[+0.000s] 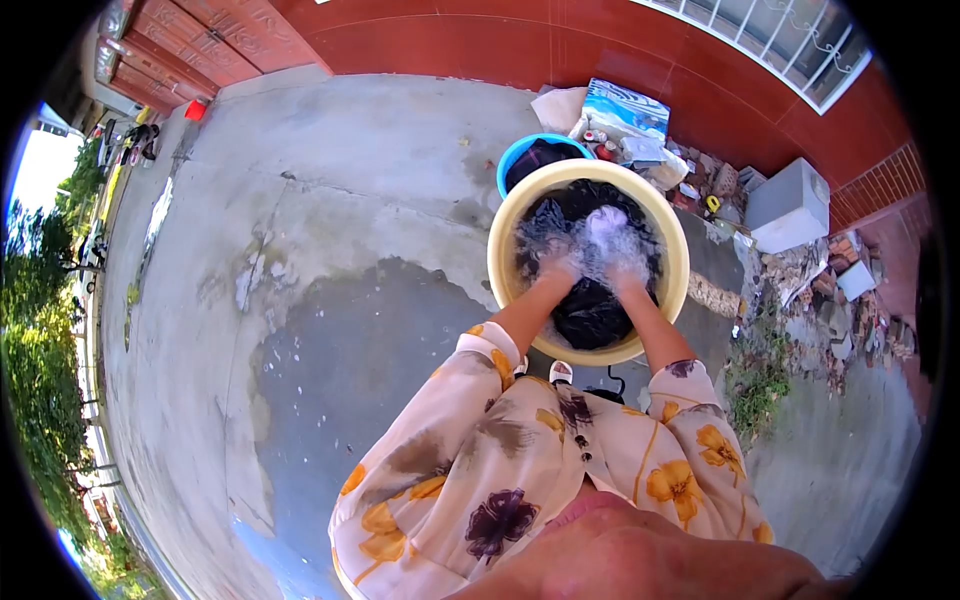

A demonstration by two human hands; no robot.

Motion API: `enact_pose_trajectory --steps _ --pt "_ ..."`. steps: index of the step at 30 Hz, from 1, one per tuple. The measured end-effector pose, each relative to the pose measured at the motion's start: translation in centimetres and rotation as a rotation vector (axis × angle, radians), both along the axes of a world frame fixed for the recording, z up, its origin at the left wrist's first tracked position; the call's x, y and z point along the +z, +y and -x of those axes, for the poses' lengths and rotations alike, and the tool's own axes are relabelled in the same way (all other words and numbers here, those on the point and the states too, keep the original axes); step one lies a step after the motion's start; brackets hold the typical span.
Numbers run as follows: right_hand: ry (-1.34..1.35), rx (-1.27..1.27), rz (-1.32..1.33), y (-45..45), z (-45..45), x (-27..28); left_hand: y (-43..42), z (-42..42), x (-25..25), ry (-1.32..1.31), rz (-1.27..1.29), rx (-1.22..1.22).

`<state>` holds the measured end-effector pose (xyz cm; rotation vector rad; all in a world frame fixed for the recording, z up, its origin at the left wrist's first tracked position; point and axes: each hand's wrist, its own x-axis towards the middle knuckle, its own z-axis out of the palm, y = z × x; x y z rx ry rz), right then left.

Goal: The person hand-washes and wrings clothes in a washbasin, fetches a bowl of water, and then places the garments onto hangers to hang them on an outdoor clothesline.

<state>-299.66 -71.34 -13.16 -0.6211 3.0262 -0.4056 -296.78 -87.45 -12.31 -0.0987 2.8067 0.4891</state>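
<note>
A large cream-coloured basin [676, 235] holds water and dark cloth [592, 318]. Both my hands are down inside it, amid splashing water. My left hand [560, 262] is at the left of the basin and my right hand [625, 272] at the right; water and blur hide the fingers of both. Just beyond them a pale lilac item [606, 222] shows through the splashes, touching or close to my hands; I cannot tell which. Dark cloth lies around and under the hands.
Behind the basin stands a blue basin [507, 165] with dark cloth. Bricks and rubble [725, 180], a blue-and-white box [625, 108] and a grey-white block [790, 205] line the red wall [450, 40]. Wet concrete [350, 340] lies to the left.
</note>
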Motion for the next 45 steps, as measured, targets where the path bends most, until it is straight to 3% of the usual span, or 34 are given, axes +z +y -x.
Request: enact_pose_trajectory --steps 2,3,4,5,7,8,9,11,13,14,15,17,21,22,23,25,27,29,33,35,37,39,43,45 --pt "-0.214 0.048 -0.106 0.8 1.0 1.4 -1.7 1.7 -0.3 -0.234 -0.033 -0.252" --pt "-0.359 0.078 -0.198 1.0 1.6 3.5 -2.3 1.6 1.3 -0.218 -0.058 -0.235" --pt "-0.299 -0.013 0.057 1.6 1.4 5.4 -3.1 0.3 5.9 -0.13 -0.244 -0.106" --pt "-0.234 -0.1 0.309 2.4 0.9 6.9 -4.3 1.1 5.1 0.007 -0.362 -0.162" --pt "-0.296 -0.177 0.492 4.3 1.0 9.6 -5.5 0.8 9.6 0.173 -0.422 -0.005" --pt "-0.213 -0.208 0.476 4.4 0.0 12.8 -6.0 0.5 12.2 0.234 -0.471 0.028" --pt "-0.3 -0.237 0.626 5.1 0.4 13.2 -6.2 0.3 14.4 0.276 -0.508 0.067" --pt "-0.114 -0.081 0.757 4.8 -0.6 18.1 -6.9 1.1 15.7 0.411 -0.62 0.019" --pt "-0.154 -0.058 0.77 5.4 0.6 19.8 -5.9 -0.6 22.9 0.421 -0.669 0.033" --pt "-0.127 -0.069 0.795 4.1 -1.6 25.1 -5.8 -0.6 24.8 0.441 -0.69 0.05" --pt "-0.068 -0.066 0.808 4.1 -1.3 26.3 -5.9 -0.2 26.3 0.463 -0.712 0.067" --pt "-0.041 -0.079 0.769 4.5 -0.8 29.4 -6.4 0.3 29.2 0.521 -0.923 0.114" --pt "-0.059 -0.084 1.025 4.4 -3.1 37.7 -7.9 -0.3 36.4 0.625 -1.143 0.017" --pt "0.139 -0.131 0.976 4.7 -2.7 38.3 -8.2 -0.4 37.4 0.699 -1.123 -0.005" --pt "0.057 -0.14 1.146 5.0 -3.1 39.2 -8.9 -0.4 38.0 0.754 -1.017 -0.01" --pt "0.237 -0.165 0.913 5.9 -2.5 38.4 -9.9 0.3 37.1 0.785 -0.888 -0.04" --pt "-0.028 -0.072 1.009 5.9 -2.7 37.0 -9.2 -0.2 34.8 0.782 -0.594 -0.02" --pt "-0.02 -0.178 0.812 6.4 -1.4 31.8 -8.5 -0.5 30.9 0.612 -0.457 -0.052" --pt "-0.063 -0.227 0.417 4.6 -2.3 20.8 -5.6 -1.6 17.5 0.608 -0.192 -0.09" --pt "0.084 -0.181 0.306 3.1 -2.8 14.5 -3.4 -2.9 13.3 0.64 -0.13 -0.147" --pt "0.011 -0.258 0.134 1.1 -4.1 11.2 -1.7 -3.5 10.1 0.492 -0.035 -0.199" --pt "0.146 -0.203 -0.005 0.9 -4.2 6.6 -0.6 -3.3 7.4 0.39 -0.015 -0.182" --pt "0.105 -0.189 -0.049 0.1 -4.0 4.4 -0.2 -3.2 5.2 0.318 0.049 -0.194" --pt "0.064 -0.182 -0.052 -0.4 -3.5 4.4 -0.3 -2.5 4.3 0.186 -0.036 -0.165"
